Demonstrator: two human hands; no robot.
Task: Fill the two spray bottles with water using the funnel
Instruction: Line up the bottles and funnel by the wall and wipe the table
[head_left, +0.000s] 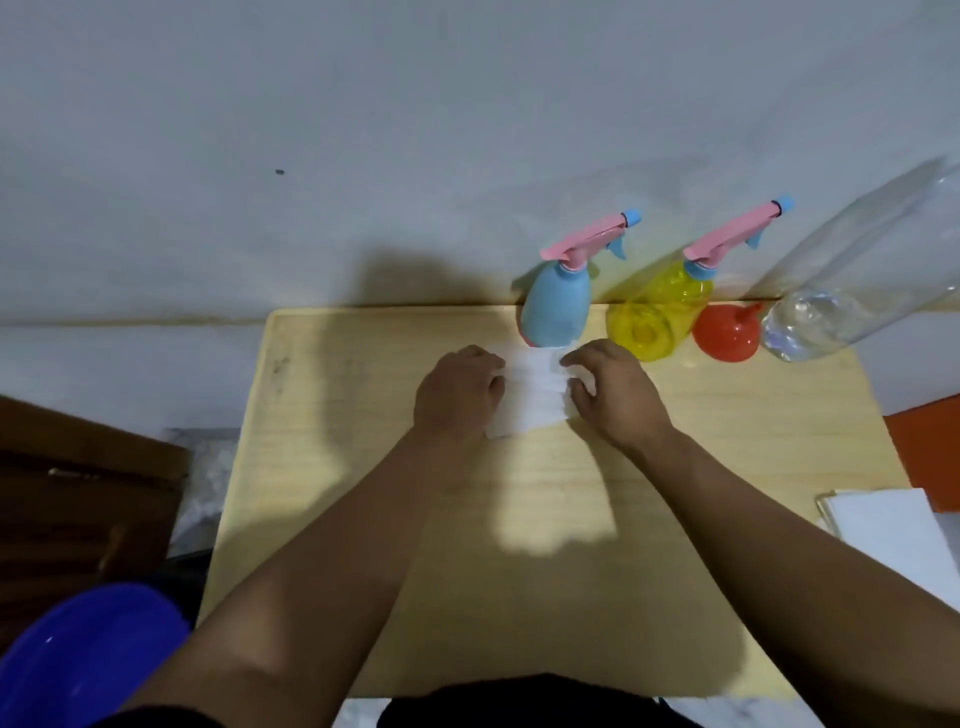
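Note:
A blue spray bottle (557, 304) and a yellow spray bottle (660, 317), both with pink trigger heads on, stand at the table's far edge. An orange funnel (726, 335) lies mouth-down to the right of the yellow one. A large clear plastic bottle (852, 280) with a little water stands beyond the funnel. In front of the blue bottle lies a white tissue (530, 397). My left hand (457, 397) grips its left edge and my right hand (615, 395) pinches its right edge, both with curled fingers.
The wooden table (395, 519) stands against a grey wall. A stack of white tissues (888, 525) lies at the table's right edge. A blue basin (88, 649) sits low on the left, with dark wooden furniture (78, 499) behind it.

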